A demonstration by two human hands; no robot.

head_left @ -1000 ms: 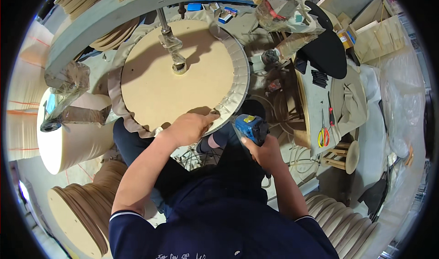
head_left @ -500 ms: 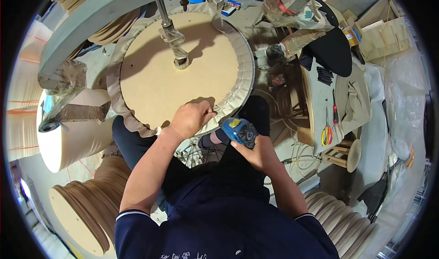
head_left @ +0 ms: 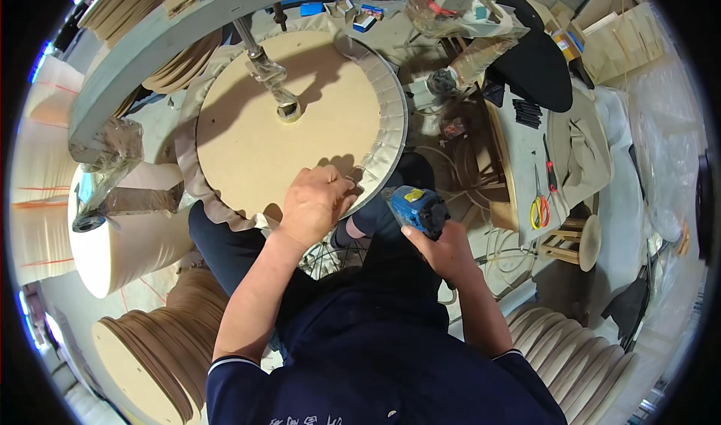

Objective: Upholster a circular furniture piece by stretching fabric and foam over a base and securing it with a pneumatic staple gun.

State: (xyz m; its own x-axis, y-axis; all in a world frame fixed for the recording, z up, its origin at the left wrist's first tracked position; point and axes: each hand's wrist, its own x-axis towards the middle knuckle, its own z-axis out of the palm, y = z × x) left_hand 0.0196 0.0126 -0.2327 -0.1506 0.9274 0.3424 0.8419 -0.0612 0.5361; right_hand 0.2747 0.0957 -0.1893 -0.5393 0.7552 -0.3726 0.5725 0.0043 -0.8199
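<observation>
Behind lie boxes (head_left: 363,23); right grip (head_left: 446,248) holds blue tool (head_left: 413,209).

Pale table (head_left: 520,155) with scissors (head_left: 539,200), red-handled tool (head_left: 552,177), black strips (head_left: 527,113), beige cloth (head_left: 583,152)

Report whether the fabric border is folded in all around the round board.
Only partly: the fabric border lies pleated over the round board along its right side, but sits loose beyond the edge at left.

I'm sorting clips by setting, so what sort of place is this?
Probably an upholstery workshop: pleated fabric lines the edge of a round panel, the right hand holds a blue power tool, and more round boards stand stacked at lower left.
</observation>
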